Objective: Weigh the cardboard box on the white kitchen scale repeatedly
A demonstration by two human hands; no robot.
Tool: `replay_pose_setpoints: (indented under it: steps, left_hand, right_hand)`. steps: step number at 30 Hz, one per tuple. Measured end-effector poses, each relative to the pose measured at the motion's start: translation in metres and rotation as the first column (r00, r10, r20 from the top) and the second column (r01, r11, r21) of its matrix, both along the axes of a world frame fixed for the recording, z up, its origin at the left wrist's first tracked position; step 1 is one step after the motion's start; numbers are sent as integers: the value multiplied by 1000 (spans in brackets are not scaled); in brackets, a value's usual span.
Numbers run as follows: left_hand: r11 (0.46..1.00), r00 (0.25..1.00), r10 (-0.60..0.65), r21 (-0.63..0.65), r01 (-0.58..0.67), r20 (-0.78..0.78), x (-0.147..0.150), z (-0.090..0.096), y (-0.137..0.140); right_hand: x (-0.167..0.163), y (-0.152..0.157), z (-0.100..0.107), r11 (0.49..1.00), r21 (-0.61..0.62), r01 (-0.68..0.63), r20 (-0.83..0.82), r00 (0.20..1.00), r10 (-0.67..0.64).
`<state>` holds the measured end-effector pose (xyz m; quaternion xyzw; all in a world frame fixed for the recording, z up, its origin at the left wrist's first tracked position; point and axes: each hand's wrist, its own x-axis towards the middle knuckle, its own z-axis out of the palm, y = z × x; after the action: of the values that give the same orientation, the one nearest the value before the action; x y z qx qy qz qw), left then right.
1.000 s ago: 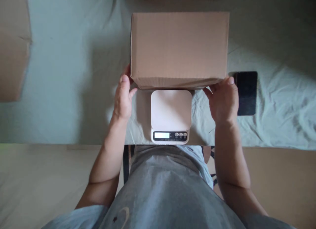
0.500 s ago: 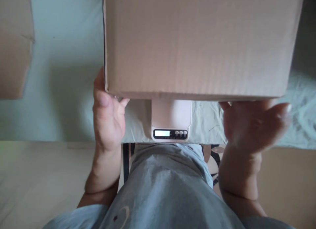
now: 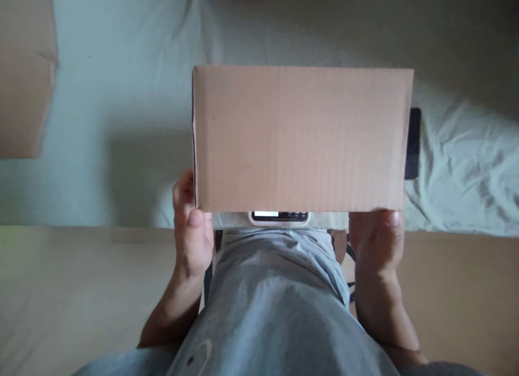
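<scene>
Placing, I judge: left hand [image 3: 193, 242] and right hand [image 3: 380, 239] hold the box [image 3: 302, 139] over the six-o'clock scale [image 3: 279, 217], contact unclear; lower it level.

The left forearm [image 3: 172, 311] and right forearm [image 3: 385, 305] reach from near to far, well apart. The left hand [image 3: 193, 243] curves its fingers [image 3: 181, 191], thumb pointing far; the right hand [image 3: 378, 243] also points its thumb far, its other fingers largely hidden.
</scene>
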<state>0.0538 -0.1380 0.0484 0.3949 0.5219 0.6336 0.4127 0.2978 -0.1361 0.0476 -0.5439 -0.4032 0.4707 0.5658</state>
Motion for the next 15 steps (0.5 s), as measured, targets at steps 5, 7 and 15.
replay_pose_setpoints:
  steps: [5, 7, 15]
  left_hand:
    - [1000, 1000, -1, 2, 1, -28, -2, -4, 2]
    - [1000, 1000, 11, -10, -11, -15, -3, -8, 3]
    - [1000, 1000, -16, -22, 16, -3, -6, -18, -2]
  right_hand:
    - [0, 0, -5, 996, 37, 86, 44, 995, -88]
    - [0, 1, -9, 995, 36, 90, 54, 994, -91]
    - [2, 4, -12, 998, 13, 61, 42, 997, -62]
